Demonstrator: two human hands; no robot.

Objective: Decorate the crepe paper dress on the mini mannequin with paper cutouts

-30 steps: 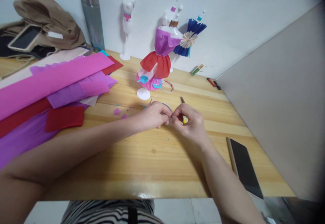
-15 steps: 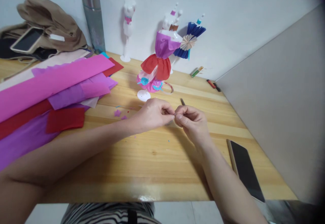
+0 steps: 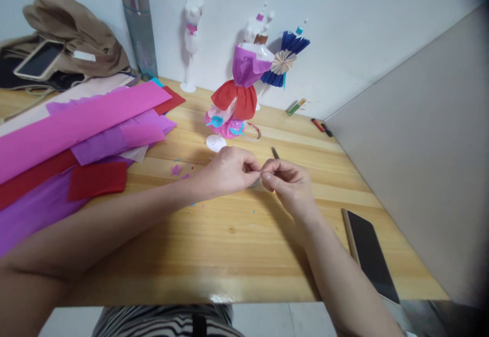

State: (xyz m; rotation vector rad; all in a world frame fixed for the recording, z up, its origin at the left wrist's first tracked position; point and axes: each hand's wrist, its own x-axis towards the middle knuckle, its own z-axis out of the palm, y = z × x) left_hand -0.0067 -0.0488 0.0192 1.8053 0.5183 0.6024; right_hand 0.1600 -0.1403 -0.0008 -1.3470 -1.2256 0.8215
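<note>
My left hand (image 3: pixel 234 173) and my right hand (image 3: pixel 286 181) meet fingertip to fingertip above the wooden table (image 3: pixel 229 255). Both are closed in a pinch on something tiny and purplish, too small to name. Just beyond them stands a small dress form (image 3: pixel 244 82) in a purple paper bodice, a red overskirt and a pink skirt with blue bits. Its round white base (image 3: pixel 216 143) shows near my left hand. Purple paper flowers (image 3: pixel 176 170) and coloured scraps lie left of my fingers. Behind my right hand is the metal tip of a tool (image 3: pixel 275 152), mostly hidden.
Folded crepe paper (image 3: pixel 84 118) piles up on the left. Behind it are a brown bag (image 3: pixel 76 31), a phone (image 3: pixel 40 60) and a grey flask (image 3: pixel 139 31). More dress forms (image 3: pixel 193 26) line the wall. Another phone (image 3: pixel 370 255) lies at the right edge.
My joined fingertips have shifted very slightly to the left, still pinched together. The things on the table look the same.
</note>
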